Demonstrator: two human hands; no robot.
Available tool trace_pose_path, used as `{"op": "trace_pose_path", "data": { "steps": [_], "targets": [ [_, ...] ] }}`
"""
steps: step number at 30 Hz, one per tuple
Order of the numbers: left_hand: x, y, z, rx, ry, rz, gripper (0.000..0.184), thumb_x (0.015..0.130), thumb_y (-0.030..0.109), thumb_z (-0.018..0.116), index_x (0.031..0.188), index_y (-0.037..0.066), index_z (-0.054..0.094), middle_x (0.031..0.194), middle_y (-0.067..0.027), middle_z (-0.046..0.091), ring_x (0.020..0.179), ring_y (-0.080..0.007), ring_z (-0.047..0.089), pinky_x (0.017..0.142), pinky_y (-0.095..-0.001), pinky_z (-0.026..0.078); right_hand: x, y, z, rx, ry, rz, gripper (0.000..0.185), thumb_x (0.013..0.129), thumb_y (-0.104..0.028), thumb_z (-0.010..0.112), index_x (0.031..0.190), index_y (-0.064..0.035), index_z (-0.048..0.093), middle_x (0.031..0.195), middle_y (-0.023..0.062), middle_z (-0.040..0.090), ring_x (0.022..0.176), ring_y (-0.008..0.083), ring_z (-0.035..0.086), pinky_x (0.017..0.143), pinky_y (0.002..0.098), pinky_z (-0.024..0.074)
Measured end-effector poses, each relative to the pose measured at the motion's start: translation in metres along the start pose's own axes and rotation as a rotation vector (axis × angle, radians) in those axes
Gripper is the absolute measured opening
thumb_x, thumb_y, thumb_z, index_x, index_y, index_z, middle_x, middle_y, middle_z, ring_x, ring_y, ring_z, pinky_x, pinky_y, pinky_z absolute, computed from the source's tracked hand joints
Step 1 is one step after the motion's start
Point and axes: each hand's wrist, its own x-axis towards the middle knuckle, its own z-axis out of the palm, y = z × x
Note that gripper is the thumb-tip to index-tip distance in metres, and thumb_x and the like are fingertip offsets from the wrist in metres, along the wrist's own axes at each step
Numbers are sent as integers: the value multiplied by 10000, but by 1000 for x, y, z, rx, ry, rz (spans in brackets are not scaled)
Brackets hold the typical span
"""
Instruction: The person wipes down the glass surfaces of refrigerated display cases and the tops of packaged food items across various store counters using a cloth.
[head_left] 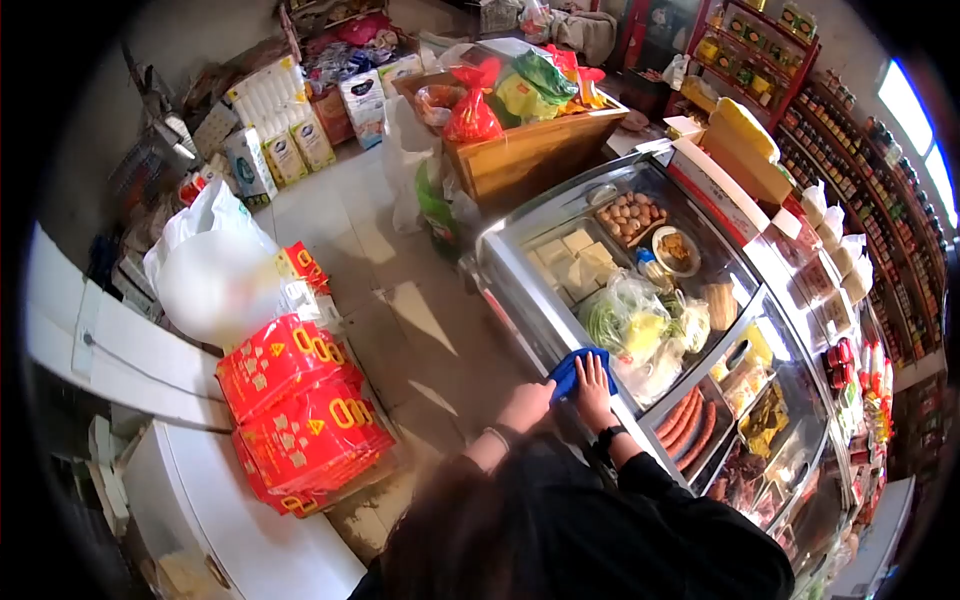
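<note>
A blue cloth (pixel 568 374) lies on the metal front edge of a glass-topped display case (pixel 530 305). Flat on it, fingers spread, rests my right hand (pixel 594 396), with a dark band at the wrist. My left hand (pixel 524 408) is closed at the cloth's left edge and seems to grip it; its fingertips are partly hidden. Under the glass beside my hands are bagged green vegetables (pixel 615 318) and a tray of sausages (pixel 688 428). Farther back sit blocks of tofu (pixel 575 262) and eggs (pixel 632 217).
Red packages (pixel 300 410) are stacked on a white surface to the left. A wooden counter (pixel 530 160) bearing bags stands ahead, with a white bag (pixel 405 165) beside it. Cardboard boxes (pixel 715 190) occupy the case's far side. Shelves of bottles (pixel 870 190) line the right.
</note>
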Motion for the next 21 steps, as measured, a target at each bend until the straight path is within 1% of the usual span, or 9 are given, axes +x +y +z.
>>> {"op": "trace_pose_path", "data": {
  "steps": [2,6,9,11,14,16,17,19,21],
  "targets": [
    [6,-22,-13,-5,41,10,120,846,92,534,948,47,579,738,-186,658,674,-360,649,601,-466,523,27,-13,12,-120,2,-35,757,826,-216,607,1484,-115,247,1541,160,220,1436,328,182,1142,439,210],
    [27,-78,-49,26,41,-3,132,848,100,539,959,48,588,727,-182,659,665,-351,654,588,-462,525,91,-43,12,15,41,-117,760,822,-226,631,1481,-131,264,1530,151,252,1416,322,236,1129,422,235],
    [47,-120,-71,11,68,-24,146,851,96,524,970,52,596,718,-182,660,668,-345,660,588,-458,528,142,-65,9,79,-10,-125,728,837,-154,595,1486,-170,264,1538,145,239,1425,323,221,1126,439,243],
    [60,-149,-84,45,76,-72,150,855,92,510,974,56,595,721,-180,660,664,-346,657,582,-464,523,178,-84,10,116,3,-151,730,841,-169,610,1483,-164,262,1536,142,239,1420,337,223,1129,447,236],
    [79,-200,-108,-34,25,-161,176,838,152,560,989,66,535,747,-199,648,725,-404,634,640,-519,497,234,-113,11,61,-13,-165,751,812,-209,659,1464,-132,294,1521,144,265,1414,349,224,1126,462,240],
    [95,-227,-132,-67,48,-214,211,835,170,586,1015,74,530,766,-219,646,730,-426,624,650,-534,488,273,-127,19,91,109,-215,748,752,-201,676,1426,-125,362,1483,141,334,1388,350,276,1119,457,256],
    [102,-241,-143,-59,-28,-237,251,836,191,603,1048,73,534,807,-227,648,757,-428,621,666,-536,483,286,-132,32,64,185,-265,727,735,-195,664,1407,-123,395,1465,132,369,1370,344,312,1116,442,266],
    [105,-266,-159,-85,29,-171,285,835,208,614,1074,76,531,838,-232,642,793,-430,613,680,-528,483,313,-150,17,138,176,-268,620,720,-137,652,1319,-107,497,1398,131,443,1314,337,379,1094,434,309],
    [108,-288,-163,-120,15,-193,285,843,208,599,1085,77,522,860,-240,635,824,-436,603,686,-523,474,336,-159,33,180,302,-312,545,715,-116,648,1251,-96,549,1313,122,508,1246,322,437,1058,425,359]
  ]
}}
